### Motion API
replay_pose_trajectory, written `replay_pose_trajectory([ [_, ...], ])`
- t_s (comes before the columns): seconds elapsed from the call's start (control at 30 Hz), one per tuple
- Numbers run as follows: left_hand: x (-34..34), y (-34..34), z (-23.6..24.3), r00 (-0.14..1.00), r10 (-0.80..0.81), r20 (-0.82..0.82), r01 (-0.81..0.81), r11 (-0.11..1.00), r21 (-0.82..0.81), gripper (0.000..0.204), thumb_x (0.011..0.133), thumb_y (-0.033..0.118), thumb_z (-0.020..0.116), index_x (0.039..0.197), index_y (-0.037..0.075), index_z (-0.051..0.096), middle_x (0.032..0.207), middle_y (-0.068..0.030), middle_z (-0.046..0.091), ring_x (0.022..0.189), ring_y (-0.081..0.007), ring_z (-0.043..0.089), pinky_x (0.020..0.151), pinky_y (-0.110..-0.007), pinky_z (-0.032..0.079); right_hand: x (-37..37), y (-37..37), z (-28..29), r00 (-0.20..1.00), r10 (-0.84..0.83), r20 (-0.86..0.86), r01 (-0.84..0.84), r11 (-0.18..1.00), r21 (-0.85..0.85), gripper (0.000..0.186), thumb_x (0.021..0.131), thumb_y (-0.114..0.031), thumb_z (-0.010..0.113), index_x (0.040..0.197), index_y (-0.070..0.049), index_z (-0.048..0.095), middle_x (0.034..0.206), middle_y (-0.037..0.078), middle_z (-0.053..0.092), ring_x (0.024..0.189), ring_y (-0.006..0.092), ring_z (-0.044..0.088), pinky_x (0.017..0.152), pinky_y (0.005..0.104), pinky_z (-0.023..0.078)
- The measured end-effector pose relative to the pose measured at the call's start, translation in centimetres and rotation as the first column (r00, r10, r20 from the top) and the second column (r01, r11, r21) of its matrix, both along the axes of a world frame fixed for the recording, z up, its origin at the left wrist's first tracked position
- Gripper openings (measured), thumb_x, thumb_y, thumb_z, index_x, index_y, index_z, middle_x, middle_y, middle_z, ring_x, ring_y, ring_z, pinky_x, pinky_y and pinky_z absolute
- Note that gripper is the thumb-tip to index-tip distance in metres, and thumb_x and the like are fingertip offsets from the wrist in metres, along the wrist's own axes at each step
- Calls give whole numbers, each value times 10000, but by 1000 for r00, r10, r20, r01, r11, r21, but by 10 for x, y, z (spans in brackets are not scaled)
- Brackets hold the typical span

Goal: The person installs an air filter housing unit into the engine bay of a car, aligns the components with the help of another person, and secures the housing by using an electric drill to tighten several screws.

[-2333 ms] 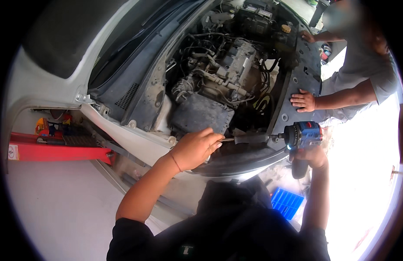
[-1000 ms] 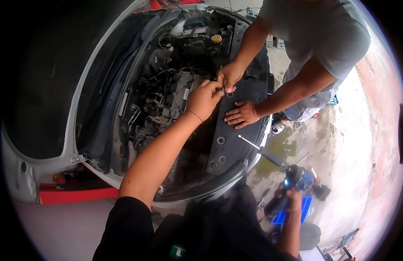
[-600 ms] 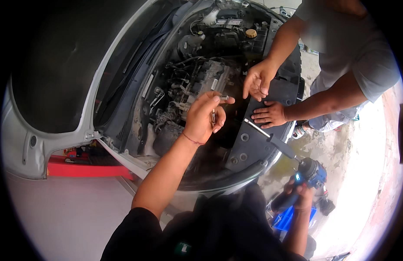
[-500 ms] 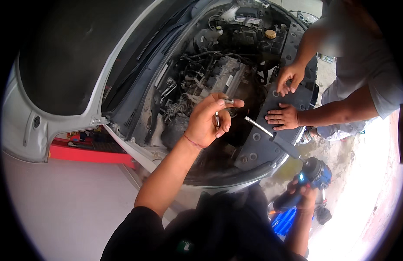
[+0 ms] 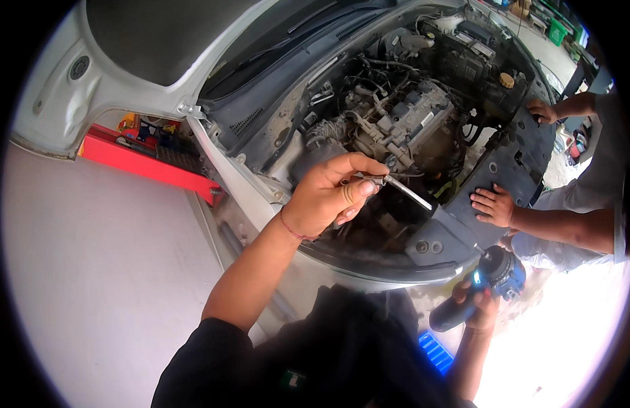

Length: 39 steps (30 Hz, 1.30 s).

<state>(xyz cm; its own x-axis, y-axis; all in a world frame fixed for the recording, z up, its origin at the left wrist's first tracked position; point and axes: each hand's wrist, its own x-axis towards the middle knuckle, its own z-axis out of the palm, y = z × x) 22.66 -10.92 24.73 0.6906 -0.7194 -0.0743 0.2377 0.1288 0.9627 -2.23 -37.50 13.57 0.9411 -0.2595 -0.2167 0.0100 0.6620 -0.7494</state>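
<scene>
My left hand (image 5: 332, 194) is closed over the engine bay, its thumb and fingers pinching a small silver socket (image 5: 377, 180). From the socket a slim metal extension bar (image 5: 410, 193) slants down to the right, toward the power driver. Its lower stretch blends into the grey panel behind, so I cannot tell where it ends. At the lower right my right hand (image 5: 479, 307) grips a blue and black cordless driver (image 5: 502, 272) with its light on. Part of another small metal piece inside my left palm is hidden by the fingers.
The car's dirty engine (image 5: 413, 115) lies beyond my hands, under the raised hood (image 5: 49, 88). Another person's hand (image 5: 493, 205) rests on the dark front panel (image 5: 508, 163); their other hand (image 5: 542, 111) touches it farther back. A red lift arm (image 5: 148, 166) and blue tray (image 5: 436, 352) are also here.
The view has shifted, so the car sits farther right. My left fingers have closed in around the socket at the bar's tip. The other person's far hand has moved away along the panel.
</scene>
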Motion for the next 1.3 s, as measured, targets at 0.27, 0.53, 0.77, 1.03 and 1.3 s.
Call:
replay_pose_trajectory([
  [0.27, -3, 41, 26, 975, 10, 223, -62, 971, 230, 180, 971, 69, 647, 1142, 15, 636, 879, -3, 614, 701, -52, 538, 629, -207, 463, 8, 15, -3, 998, 59, -26, -60, 998, -33, 421, 676, -250, 771, 942, 59, 668, 757, 139, 658, 631, 247, 639, 617, 341, 517],
  [0.53, -2, 69, 29, 863, -93, 497, -96, 935, 342, 154, 957, 49, 653, 1104, 1, 653, 979, -34, 643, 902, -101, 594, 813, -255, 497, 15, 25, -12, 985, 156, -78, -156, 988, 12, 423, 664, -221, 784, 960, 56, 665, 785, 134, 673, 630, 256, 647, 618, 357, 536],
  [0.77, -13, 86, -13, 985, 33, 169, -84, 948, 307, 147, 1002, 91, 601, 1122, 10, 625, 844, -55, 628, 621, -56, 518, 553, -206, 435, 23, 34, -44, 956, 274, -103, -258, 955, 148, 393, 676, -175, 753, 991, 41, 659, 819, 142, 683, 629, 251, 645, 629, 371, 541],
  [1.03, 7, 82, -60, 912, 409, 16, -382, 837, 392, 295, 1038, 256, 566, 1237, 39, 589, 755, -35, 589, 557, -50, 489, 488, -218, 416, 79, 76, -59, 952, 248, -182, -203, 951, 233, 394, 752, -156, 740, 1105, -31, 619, 885, 114, 685, 688, 232, 648, 660, 353, 548],
  [1.3, 152, 142, -229, 712, 121, 692, -701, 177, 690, 515, 914, 356, 664, 1254, -24, 587, 1127, -195, 655, 968, -300, 666, 870, -393, 532, 264, 66, -36, 889, 350, -296, -385, 920, -68, 284, 833, -47, 682, 1108, -10, 625, 959, 113, 707, 682, 174, 649, 643, 314, 569],
])
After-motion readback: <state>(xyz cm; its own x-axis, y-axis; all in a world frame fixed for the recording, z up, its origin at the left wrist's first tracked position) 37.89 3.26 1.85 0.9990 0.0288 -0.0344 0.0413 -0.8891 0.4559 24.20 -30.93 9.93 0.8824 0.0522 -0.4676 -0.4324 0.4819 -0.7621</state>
